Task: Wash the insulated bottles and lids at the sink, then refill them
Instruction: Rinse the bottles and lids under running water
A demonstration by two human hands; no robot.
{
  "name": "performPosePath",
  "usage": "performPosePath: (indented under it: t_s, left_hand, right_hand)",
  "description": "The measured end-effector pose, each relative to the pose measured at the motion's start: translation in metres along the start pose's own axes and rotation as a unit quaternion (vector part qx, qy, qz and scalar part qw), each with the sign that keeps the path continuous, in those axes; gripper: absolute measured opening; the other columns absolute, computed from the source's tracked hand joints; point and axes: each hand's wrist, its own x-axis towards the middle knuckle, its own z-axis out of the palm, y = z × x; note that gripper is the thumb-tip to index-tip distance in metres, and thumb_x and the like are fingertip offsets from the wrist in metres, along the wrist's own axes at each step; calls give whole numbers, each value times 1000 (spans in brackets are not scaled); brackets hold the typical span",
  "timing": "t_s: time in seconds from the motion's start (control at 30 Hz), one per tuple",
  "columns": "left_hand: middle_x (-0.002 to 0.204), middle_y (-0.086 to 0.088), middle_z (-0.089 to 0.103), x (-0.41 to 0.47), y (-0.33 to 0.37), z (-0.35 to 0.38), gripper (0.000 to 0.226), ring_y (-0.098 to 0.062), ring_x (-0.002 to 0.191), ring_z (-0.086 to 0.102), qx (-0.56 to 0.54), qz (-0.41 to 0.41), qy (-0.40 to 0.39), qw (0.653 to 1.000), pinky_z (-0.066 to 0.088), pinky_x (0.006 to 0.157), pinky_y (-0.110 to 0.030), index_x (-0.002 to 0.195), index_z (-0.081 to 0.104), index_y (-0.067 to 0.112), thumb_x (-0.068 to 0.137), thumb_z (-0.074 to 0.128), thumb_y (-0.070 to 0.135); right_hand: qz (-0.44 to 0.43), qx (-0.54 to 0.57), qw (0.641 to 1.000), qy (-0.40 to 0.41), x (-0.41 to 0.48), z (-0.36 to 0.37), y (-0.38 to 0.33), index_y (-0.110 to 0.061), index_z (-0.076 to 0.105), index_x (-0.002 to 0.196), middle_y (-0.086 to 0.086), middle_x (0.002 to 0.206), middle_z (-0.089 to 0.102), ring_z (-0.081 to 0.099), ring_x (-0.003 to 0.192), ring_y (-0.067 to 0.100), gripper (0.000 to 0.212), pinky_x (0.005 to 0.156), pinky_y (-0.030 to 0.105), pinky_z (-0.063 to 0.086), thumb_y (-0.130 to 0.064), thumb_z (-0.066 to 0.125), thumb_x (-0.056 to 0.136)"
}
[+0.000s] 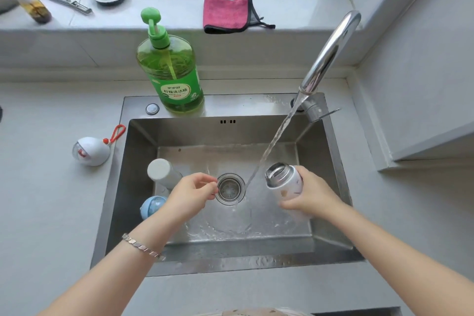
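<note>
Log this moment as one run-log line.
right hand: holds white bottle, uncapped | left hand: empty, by drain | tap: running, stream beside bottle | grey bottle, blue lid: in sink

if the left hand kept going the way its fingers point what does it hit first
The left hand points right, above the drain. Going straight on it would probably meet the water stream first, then the bottle in the right hand. Depth is unclear, so it might pass beside the stream.
</note>
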Motion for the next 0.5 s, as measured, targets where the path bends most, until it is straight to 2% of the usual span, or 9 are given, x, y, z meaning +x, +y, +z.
performPosePath:
  t_s: [0.07,0.13,0.17,0.23,0.3,0.37,0.43,0.5]
  left_hand:
    - [87,-1,67,2,2,2,15,-14,83,65,9,11,5,1000,47,72,-28,82,59,25,89,55,13]
    - [88,3,68,5,9,4,11,-16,90,66,22,35,10,999,49,81,-30,84,60,27,86,62,17]
    - [90,5,68,7,14,6,10,-14,91,66,29,52,9,998,50,83,-32,88,61,27,84,65,19]
    - [97,5,67,12,27,13,24,-9,89,65,38,88,3,995,53,81,-30,99,60,24,79,71,22]
    - [107,7,62,18,45,23,44,-5,92,63,44,117,-10,992,54,76,-25,113,55,23,74,77,25]
    - [116,9,58,24,61,34,68,-5,100,59,80,135,-28,987,51,84,-26,126,48,24,68,81,31]
    - [118,10,55,28,73,44,85,-6,103,56,125,143,-49,981,45,89,-24,135,40,23,62,83,36]
    - [112,12,53,31,80,52,89,-5,100,53,149,146,-47,977,40,85,-20,137,38,23,61,83,36]
  right_hand:
    - [-32,132,990,27,0,12,-12,-35,50,109,-16,99,61,57,86,-3,62,65,5,45,-18,82,59]
    - [-55,212,974,55,4,23,-20,-36,50,108,-19,100,61,57,88,-6,63,66,2,43,-13,84,59]
    - [-63,231,968,71,6,27,-22,-36,50,108,-20,101,61,57,90,-6,65,69,3,43,-11,85,59]
    - [-76,248,960,102,9,33,-24,-41,50,106,-21,102,62,58,91,-5,68,77,11,46,-12,86,56]
    - [-78,265,955,112,11,34,-25,-45,51,103,-21,99,63,59,86,-5,67,74,20,49,-13,86,55]
    - [-82,287,948,111,11,33,-25,-47,51,101,-20,96,63,59,83,-8,66,68,22,50,-12,86,56]
    - [-87,299,943,116,12,33,-24,-49,52,101,-16,103,64,60,92,-5,66,75,25,52,-15,85,54]
    - [-89,284,946,126,13,33,-22,-49,53,104,-11,111,63,59,102,4,69,86,30,51,-20,85,50]
